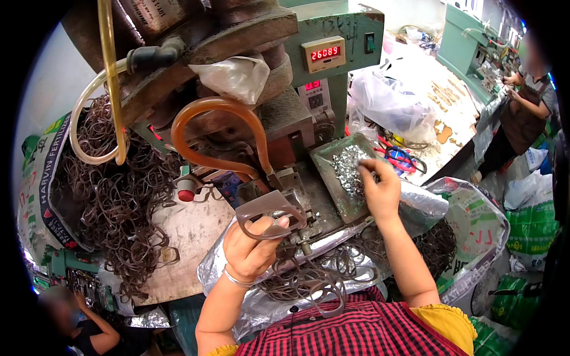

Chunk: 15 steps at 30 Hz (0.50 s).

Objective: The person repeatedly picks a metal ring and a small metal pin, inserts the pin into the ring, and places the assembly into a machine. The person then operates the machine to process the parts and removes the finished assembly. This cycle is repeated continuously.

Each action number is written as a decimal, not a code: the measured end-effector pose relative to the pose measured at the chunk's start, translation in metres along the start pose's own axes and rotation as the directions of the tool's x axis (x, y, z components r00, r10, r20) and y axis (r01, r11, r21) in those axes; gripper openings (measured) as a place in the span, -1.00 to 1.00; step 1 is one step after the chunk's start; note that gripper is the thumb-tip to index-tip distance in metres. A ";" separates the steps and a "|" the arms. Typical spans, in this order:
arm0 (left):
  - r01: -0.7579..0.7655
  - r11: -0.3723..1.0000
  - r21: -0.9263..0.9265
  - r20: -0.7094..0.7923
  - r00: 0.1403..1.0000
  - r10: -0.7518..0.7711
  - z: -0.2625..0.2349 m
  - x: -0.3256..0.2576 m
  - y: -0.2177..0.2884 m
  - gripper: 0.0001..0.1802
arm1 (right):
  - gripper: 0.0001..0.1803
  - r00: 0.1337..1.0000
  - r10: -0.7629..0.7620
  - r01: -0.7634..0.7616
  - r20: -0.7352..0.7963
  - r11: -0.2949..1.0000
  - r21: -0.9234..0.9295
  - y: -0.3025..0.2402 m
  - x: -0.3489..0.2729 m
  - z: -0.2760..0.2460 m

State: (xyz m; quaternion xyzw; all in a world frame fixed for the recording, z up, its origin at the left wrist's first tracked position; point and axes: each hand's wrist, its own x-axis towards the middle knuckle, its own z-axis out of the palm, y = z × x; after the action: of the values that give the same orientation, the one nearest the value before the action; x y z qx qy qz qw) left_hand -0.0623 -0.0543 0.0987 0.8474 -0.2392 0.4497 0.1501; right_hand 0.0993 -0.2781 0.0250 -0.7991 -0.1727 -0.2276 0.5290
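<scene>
Clearly the left hand [252, 246] pinches a brown strap loop [265, 215] between thumb and fingers, holding its flat end up against the small clamp block [292, 199] of the press [237, 89] just above it. Off to the right, the right hand [380, 193] curls its fingertips down into a green tray [329, 157], pinching at the heap of small silvery metal clips [350, 169]; whether it has one is too small to tell. More brown loops [309, 279] lie in the lap on a silver sheet [261, 296], below both hands, and a great tangle [119, 196] sits well left. To do this well, I judge the strap end should sit square and flat in the clamp, fingers kept clear of the block, with a single clip picked, not a cluster.
</scene>
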 end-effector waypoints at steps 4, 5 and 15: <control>-0.006 1.000 0.008 0.026 1.000 0.006 0.000 0.001 -0.002 -0.75 | -0.87 0.992 0.118 -0.112 -0.037 0.985 0.129 0.004 0.019 -0.005; -0.002 1.000 -0.011 0.024 1.000 0.002 -0.001 0.002 -0.001 -0.74 | -0.86 0.994 0.106 -0.105 -0.017 0.992 0.063 0.011 0.015 -0.003; 0.179 0.984 -0.007 -0.011 0.984 -0.179 -0.004 -0.016 0.015 -0.67 | -0.87 0.991 0.130 -0.132 0.040 0.990 0.049 0.003 0.002 0.007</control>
State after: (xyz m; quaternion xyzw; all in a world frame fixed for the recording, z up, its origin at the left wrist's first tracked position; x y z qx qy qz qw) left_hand -0.0807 -0.0610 0.0883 0.8623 -0.1628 0.4387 0.1938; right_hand 0.1040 -0.2725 0.0219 -0.7988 -0.1352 -0.1731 0.5601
